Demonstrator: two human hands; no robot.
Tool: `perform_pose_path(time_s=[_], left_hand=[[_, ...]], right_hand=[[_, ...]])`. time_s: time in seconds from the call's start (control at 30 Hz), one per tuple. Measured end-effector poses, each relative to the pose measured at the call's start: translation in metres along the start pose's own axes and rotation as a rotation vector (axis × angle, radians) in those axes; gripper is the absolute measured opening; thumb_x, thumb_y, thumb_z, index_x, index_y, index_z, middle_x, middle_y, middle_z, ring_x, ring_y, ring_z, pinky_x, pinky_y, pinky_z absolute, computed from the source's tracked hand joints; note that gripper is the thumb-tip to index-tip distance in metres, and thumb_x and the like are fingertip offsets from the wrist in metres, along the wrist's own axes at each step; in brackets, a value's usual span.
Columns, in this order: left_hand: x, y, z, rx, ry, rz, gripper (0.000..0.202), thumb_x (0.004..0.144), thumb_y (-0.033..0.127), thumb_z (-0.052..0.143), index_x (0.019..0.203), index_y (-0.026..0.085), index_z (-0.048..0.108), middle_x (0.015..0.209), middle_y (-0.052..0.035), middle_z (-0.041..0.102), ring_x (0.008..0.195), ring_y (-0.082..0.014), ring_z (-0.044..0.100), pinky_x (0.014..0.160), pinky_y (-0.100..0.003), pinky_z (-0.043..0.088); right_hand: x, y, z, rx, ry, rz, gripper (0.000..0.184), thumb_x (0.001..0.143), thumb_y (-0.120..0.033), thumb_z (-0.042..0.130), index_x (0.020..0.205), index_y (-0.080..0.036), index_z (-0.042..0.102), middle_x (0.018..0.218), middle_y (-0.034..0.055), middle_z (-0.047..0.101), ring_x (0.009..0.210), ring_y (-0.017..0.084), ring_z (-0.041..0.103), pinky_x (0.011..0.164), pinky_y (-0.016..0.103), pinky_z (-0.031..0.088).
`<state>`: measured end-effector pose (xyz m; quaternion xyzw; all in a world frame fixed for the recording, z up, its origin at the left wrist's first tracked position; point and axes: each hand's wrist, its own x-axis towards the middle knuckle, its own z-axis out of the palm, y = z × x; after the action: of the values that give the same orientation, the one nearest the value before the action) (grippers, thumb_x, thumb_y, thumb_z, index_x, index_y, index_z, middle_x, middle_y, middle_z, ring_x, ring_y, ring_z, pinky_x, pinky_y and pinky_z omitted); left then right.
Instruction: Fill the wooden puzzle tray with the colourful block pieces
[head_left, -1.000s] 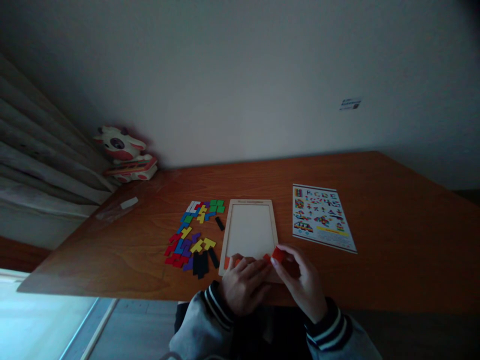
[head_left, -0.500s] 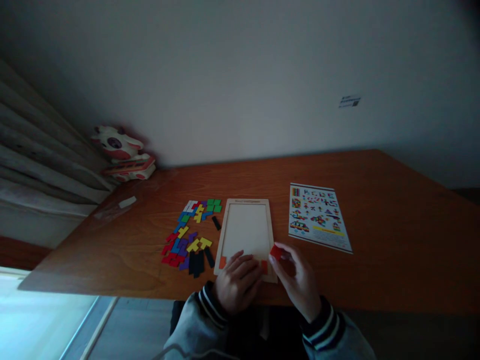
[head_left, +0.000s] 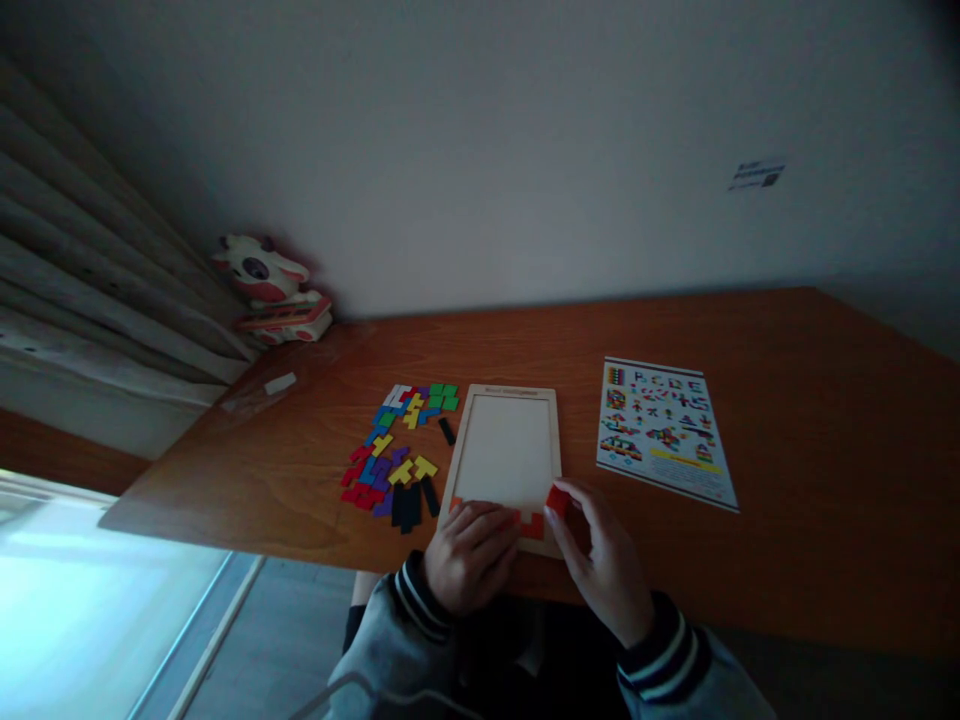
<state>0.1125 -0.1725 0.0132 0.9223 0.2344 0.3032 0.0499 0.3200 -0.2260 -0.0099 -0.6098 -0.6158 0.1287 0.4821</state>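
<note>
A pale wooden puzzle tray (head_left: 507,394) lies on the brown table (head_left: 787,520). Orange pieces (head_left: 534,523) fill part of its near row. My left hand (head_left: 469,555) rests on the tray's near edge, fingers curled down over those pieces; whether it grips one is hidden. My right hand (head_left: 604,560) pinches a red-orange block (head_left: 556,498) at the tray's near right corner. Several loose coloured puzzle pieces (head_left: 394,455) lie in a heap left of the tray.
A printed pattern sheet (head_left: 664,428) lies right of the tray. A cow-shaped toy (head_left: 271,288) stands at the far left corner by the curtain (head_left: 90,300). A clear plastic bag (head_left: 259,395) lies near it. A white wall runs behind the table.
The view has shifted, so everything sits a little right of before. My right hand has brought the red-orange block down closer to the tray's near right corner. My left hand stays on the near edge.
</note>
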Motion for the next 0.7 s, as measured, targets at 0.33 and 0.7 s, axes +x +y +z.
perform_pose_path(time_s=[0.33, 0.7], left_hand=[[-0.036, -0.037, -0.033, 0.087, 0.038, -0.114, 0.028, 0.089, 0.018, 0.058, 0.115, 0.02, 0.067, 0.11, -0.0091, 0.072, 0.104, -0.0227, 0.067, 0.088, -0.037, 0.058], [-0.035, -0.036, -0.029, 0.045, -0.039, 0.03, 0.031, 0.089, 0.022, 0.061, 0.119, 0.02, 0.066, 0.111, -0.0077, 0.073, 0.106, -0.0242, 0.066, 0.089, -0.04, 0.058]], right_hand=[[-0.009, -0.016, -0.002, -0.044, -0.236, -0.284, 0.042, 0.087, -0.025, 0.064, 0.128, -0.027, 0.054, 0.121, 0.0079, 0.065, 0.111, 0.023, 0.063, 0.095, 0.041, 0.056], [-0.007, -0.02, 0.002, -0.043, -0.305, -0.269, 0.041, 0.085, -0.024, 0.065, 0.125, -0.028, 0.058, 0.12, 0.0061, 0.066, 0.111, 0.022, 0.063, 0.096, 0.039, 0.056]])
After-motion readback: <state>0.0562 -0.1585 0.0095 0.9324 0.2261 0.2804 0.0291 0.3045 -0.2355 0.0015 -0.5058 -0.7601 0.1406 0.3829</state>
